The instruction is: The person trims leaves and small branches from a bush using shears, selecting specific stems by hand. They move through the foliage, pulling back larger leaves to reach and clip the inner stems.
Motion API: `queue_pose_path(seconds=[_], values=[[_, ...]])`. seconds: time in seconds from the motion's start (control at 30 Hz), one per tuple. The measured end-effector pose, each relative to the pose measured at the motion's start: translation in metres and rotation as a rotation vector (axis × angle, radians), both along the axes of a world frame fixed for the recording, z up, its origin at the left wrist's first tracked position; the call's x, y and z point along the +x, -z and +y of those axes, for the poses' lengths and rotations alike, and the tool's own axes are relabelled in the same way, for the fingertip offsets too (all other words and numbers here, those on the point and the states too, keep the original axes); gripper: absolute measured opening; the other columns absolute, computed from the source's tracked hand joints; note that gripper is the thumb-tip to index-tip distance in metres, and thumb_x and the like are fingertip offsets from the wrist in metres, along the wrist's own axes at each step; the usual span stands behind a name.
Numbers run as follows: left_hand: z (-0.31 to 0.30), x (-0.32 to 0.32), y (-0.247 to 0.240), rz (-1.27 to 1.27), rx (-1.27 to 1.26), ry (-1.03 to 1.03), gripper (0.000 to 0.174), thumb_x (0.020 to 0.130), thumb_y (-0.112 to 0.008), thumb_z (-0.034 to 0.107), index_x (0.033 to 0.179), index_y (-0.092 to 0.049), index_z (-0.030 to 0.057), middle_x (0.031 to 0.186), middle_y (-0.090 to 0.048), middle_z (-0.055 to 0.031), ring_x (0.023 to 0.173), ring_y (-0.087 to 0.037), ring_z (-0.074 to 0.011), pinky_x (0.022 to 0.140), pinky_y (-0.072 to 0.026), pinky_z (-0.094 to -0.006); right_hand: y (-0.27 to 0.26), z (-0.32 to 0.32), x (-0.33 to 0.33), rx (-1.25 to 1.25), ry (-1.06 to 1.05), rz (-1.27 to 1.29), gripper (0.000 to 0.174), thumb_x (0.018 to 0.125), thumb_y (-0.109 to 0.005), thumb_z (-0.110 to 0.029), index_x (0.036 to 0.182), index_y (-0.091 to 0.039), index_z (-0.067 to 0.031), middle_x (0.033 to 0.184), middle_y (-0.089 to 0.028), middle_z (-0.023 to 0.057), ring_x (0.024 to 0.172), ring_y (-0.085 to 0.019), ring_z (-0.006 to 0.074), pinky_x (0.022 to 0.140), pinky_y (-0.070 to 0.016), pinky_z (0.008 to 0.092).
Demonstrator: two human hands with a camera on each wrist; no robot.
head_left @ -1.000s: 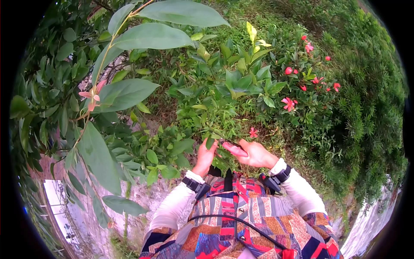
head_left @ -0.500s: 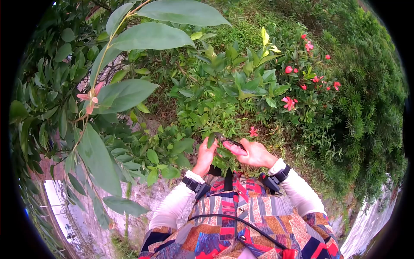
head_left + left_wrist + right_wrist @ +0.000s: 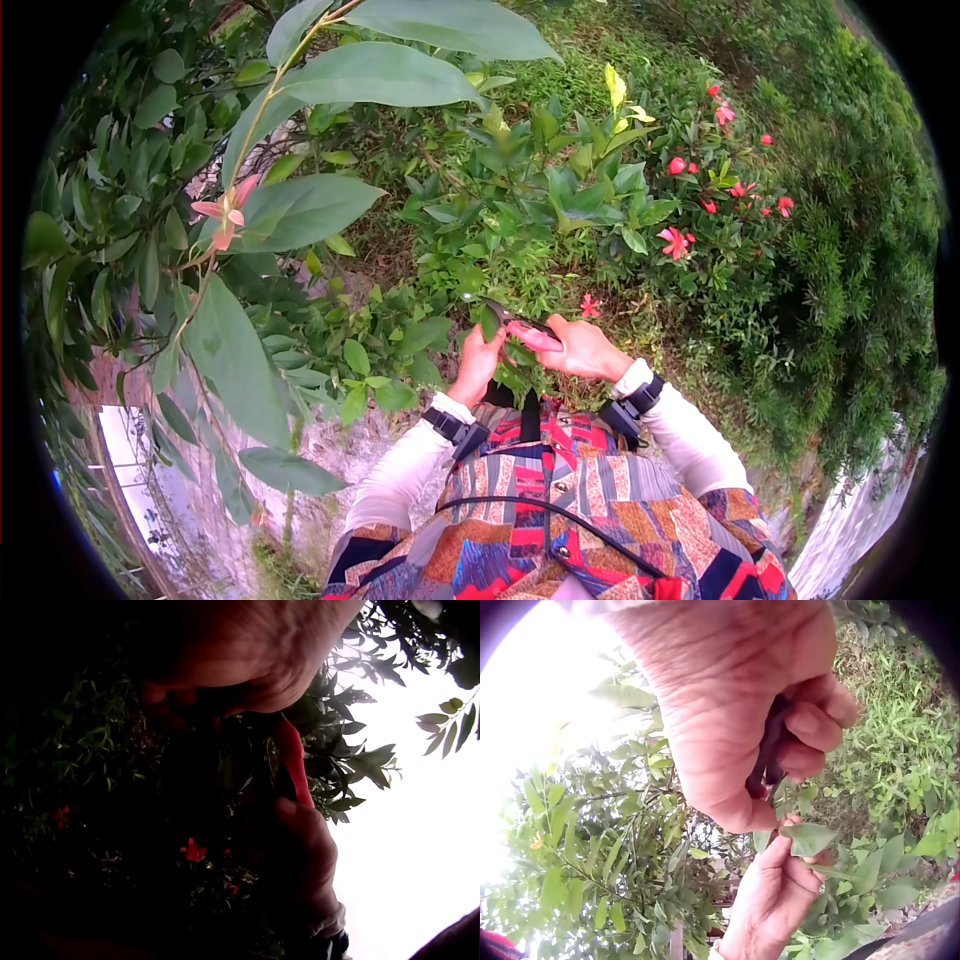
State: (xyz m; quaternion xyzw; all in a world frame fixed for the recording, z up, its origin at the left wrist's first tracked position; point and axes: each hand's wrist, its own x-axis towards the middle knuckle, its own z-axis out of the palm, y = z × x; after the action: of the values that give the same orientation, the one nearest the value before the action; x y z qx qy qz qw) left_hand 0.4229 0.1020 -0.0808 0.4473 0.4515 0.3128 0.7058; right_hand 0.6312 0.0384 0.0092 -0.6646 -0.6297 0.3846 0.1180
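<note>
My right hand [image 3: 588, 352] grips a pair of pruning shears [image 3: 536, 338] with pinkish-red handles and dark blades. The blades point left, close by a green leaf [image 3: 490, 322] at my left hand [image 3: 478, 362]. In the right wrist view the left hand [image 3: 772, 900] pinches a leafy sprig [image 3: 810, 838] between thumb and fingers, just below the right hand [image 3: 735, 727]. Curled fingers wrap the dark handles there, and the blades are mostly hidden. A red handle [image 3: 292, 754] shows between both hands in the dim left wrist view.
A long branch with broad leaves [image 3: 230, 350] hangs close at the left. Ahead grows a leafy shrub [image 3: 560, 190], with red flowers [image 3: 675, 242] to its right. Dense feathery foliage [image 3: 850, 270] fills the far right. Pale ground [image 3: 340, 450] shows at lower left.
My right hand has shifted slightly left with the shears, bringing the blades nearer the left hand's leaf. The left hand stays almost in place. The hanging branch sits slightly further right in view.
</note>
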Motion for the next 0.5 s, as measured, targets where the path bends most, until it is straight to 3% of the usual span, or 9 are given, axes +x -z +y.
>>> queue_pose_path(seconds=[0.2, 0.37, 0.5], values=[[-0.001, -0.002, -0.003, -0.017, -0.002, -0.029, 0.017, 0.104, -0.05, 0.01, 0.118, -0.056, 0.0038, 0.095, -0.061, -0.0018, 0.072, -0.061, -0.0121, 0.059, -0.0555, -0.0275, -0.003, -0.014, 0.009, 0.045, -0.01, 0.206, 0.046, 0.081, -0.062, -0.042, 0.093, -0.054, 0.002, 0.081, -0.064, 0.0311, 0.082, -0.065, 0.0481, 0.072, -0.0499, 0.0529], [-0.001, 0.004, -0.016, -0.002, 0.033, 0.049, 0.018, 0.104, -0.041, 0.008, 0.113, -0.056, 0.0042, 0.089, -0.062, -0.001, 0.07, -0.062, -0.0102, 0.061, -0.0516, -0.0256, -0.014, -0.028, 0.012, 0.171, -0.01, 0.093, 0.041, 0.08, -0.063, -0.036, 0.092, -0.047, -0.0004, 0.073, -0.063, 0.0292, 0.075, -0.064, 0.0496, 0.068, -0.0496, 0.0549], [0.001, 0.003, -0.004, 0.007, 0.036, 0.051, 0.014, 0.104, -0.045, 0.01, 0.111, -0.057, 0.0053, 0.084, -0.059, 0.0007, 0.067, -0.059, -0.0088, 0.059, -0.0493, -0.0248, -0.01, -0.034, 0.017, 0.226, -0.035, -0.008, 0.039, 0.079, -0.063, -0.032, 0.093, -0.045, -0.0013, 0.068, -0.062, 0.0277, 0.07, -0.063, 0.0502, 0.065, -0.0494, 0.0555]])
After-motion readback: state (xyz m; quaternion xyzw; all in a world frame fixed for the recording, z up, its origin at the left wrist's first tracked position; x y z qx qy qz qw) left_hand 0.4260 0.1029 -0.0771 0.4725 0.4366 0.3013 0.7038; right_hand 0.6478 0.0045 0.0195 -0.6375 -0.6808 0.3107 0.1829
